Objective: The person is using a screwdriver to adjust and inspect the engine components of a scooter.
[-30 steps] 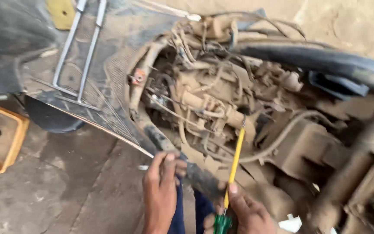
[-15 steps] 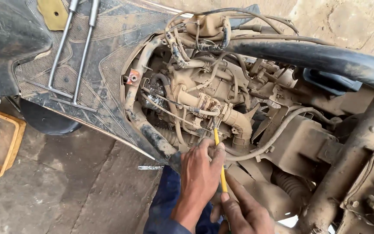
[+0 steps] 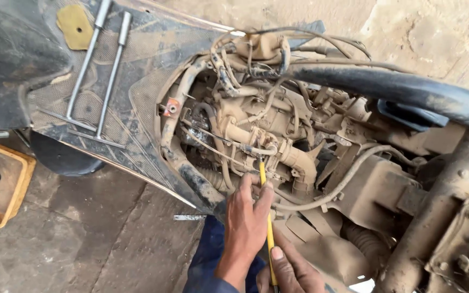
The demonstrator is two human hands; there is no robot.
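My right hand [image 3: 291,268] grips the yellow screwdriver [image 3: 266,217] low; my left fingers [image 3: 256,198] pinch its upright shaft, tip at mid-frame.

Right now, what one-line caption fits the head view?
Both hands, left hand and right hand, steady a yellow screwdriver against a dusty scooter engine.

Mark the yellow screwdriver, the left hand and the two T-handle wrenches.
yellow screwdriver [image 3: 263,179], head view, on the shaft near its tip.
left hand [image 3: 248,214], head view, back of the hand.
T-handle wrenches [image 3: 85,65], head view, left wrench's shaft.
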